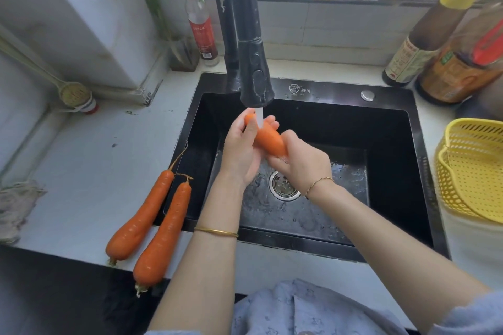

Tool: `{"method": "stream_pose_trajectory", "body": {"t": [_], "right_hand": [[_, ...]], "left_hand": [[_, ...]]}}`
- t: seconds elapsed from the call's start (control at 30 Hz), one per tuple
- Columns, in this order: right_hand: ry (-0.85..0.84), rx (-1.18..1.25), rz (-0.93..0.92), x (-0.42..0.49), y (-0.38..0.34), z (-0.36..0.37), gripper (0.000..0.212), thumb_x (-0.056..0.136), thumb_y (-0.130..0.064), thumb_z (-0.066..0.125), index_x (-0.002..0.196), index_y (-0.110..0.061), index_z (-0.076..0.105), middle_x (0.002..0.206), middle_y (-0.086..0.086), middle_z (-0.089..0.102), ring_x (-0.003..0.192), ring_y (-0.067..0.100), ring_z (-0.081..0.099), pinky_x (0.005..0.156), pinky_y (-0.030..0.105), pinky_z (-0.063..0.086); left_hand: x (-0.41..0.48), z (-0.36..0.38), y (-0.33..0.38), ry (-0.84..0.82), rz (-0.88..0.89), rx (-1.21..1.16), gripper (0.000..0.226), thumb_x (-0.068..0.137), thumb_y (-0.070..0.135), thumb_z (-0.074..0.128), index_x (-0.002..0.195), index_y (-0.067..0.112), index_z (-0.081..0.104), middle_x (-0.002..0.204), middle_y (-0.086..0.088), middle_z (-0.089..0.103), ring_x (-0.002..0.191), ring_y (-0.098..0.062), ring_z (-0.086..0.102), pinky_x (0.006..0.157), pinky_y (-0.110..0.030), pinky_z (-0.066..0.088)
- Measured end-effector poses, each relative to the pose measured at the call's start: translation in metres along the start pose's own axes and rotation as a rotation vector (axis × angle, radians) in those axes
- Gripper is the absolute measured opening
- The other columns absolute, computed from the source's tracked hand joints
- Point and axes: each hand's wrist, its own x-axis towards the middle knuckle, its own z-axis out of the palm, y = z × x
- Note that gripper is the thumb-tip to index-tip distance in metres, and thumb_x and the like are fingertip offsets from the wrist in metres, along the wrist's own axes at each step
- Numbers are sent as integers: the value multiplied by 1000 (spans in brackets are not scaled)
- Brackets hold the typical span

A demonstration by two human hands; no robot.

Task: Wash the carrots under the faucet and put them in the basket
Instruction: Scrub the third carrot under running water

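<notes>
White countertop (pixel 81 171) with a black sink (pixel 340 91) set into it and a black faucet (pixel 255 81) running fills my monitor. Item one, a carrot (pixel 269 140), is held tilted over the basin under the stream, its far tip wrapped by the curled fingers of the left hand (pixel 241 155), its near, thicker end gripped from above by the right hand (pixel 304 166), knuckles up, both forearms reaching in from the near edge. Items two and three, two more carrots (pixel 141 215), lie side by side at the sink's left rim; I log the yellow basket (pixel 479 124) on the right, well apart.
</notes>
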Motion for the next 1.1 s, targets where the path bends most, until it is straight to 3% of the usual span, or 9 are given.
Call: {"method": "stream_pose_trajectory", "body": {"t": [0.07, 0.2, 0.43, 0.57, 0.73, 0.83, 0.93, 1.03, 1.1], "right_hand": [[-45, 52, 13, 1, 2, -1, 33, 90, -50, 54, 93, -23, 36, 69, -11, 49, 66, 19, 54, 53, 30, 30], [-28, 8, 7, -1, 2, 4, 31, 90, -46, 54, 93, -22, 37, 73, -9, 52, 66, 21, 54, 55, 30, 32], [27, -109, -12, -5, -9, 8, 34, 93, -44, 52, 111, -17, 43, 97, 0, 60, 79, 27, 61, 61, 30, 36], [48, -170, -33, -5, -10, 10, 38, 93, -45, 51, 119, -18, 44, 103, 0, 62, 86, 28, 64, 61, 30, 33], [68, -179, -67, -6, -2, 9, 38, 90, -45, 55, 117, -21, 46, 101, -3, 63, 86, 25, 64, 61, 28, 32], [44, -82, -63, -4, 5, 7, 27, 86, -44, 56, 98, -23, 44, 85, -7, 60, 77, 22, 61, 60, 29, 35], [-23, 67, -6, -1, 8, 6, 24, 82, -41, 60, 90, -23, 46, 76, -6, 62, 70, 20, 59, 61, 30, 40], [-200, 473, 52, 5, 13, 4, 21, 81, -33, 64, 87, -17, 53, 71, 1, 64, 62, 21, 61, 62, 36, 51], [-365, 822, 104, 8, 15, 2, 21, 82, -27, 63, 87, -10, 52, 65, 8, 62, 52, 24, 59, 54, 36, 52]], "left_hand": [[-1, -7, -2, -68, 0, 56, 50, 101, 9, 48, 148, 7, 33, 126, -15, 58, 111, -22, 64, 99, -43, 52], [-1, -10, -3, -73, 34, 152, 46, 99, -3, 49, 143, -1, 35, 112, -14, 59, 100, -19, 65, 93, -39, 55], [2, 3, -8, 215, 101, 267, 29, 99, 8, 47, 128, 5, 48, 111, -15, 60, 91, -22, 67, 86, -40, 57], [6, 7, -5, 267, 62, 215, 21, 104, 21, 39, 116, 7, 48, 91, -12, 61, 70, -15, 64, 69, -30, 56], [10, 4, 4, 295, -162, -67, 37, 107, 35, 31, 97, 6, 51, 71, -15, 64, 63, -23, 66, 70, -37, 56], [8, -3, 6, 178, -227, -150, 50, 108, 38, 25, 96, 1, 57, 73, -15, 70, 76, -26, 68, 79, -40, 55], [5, -6, 6, 72, -212, -111, 46, 108, 34, 27, 102, 2, 60, 86, -13, 74, 89, -25, 70, 82, -37, 55], [2, -7, 8, -39, -163, -86, 41, 108, 33, 30, 108, 5, 60, 97, -12, 74, 99, -24, 69, 91, -39, 54], [0, -8, 7, -123, -122, -50, 35, 107, 30, 35, 116, 7, 59, 106, -11, 72, 104, -23, 68, 93, -38, 55]]}}
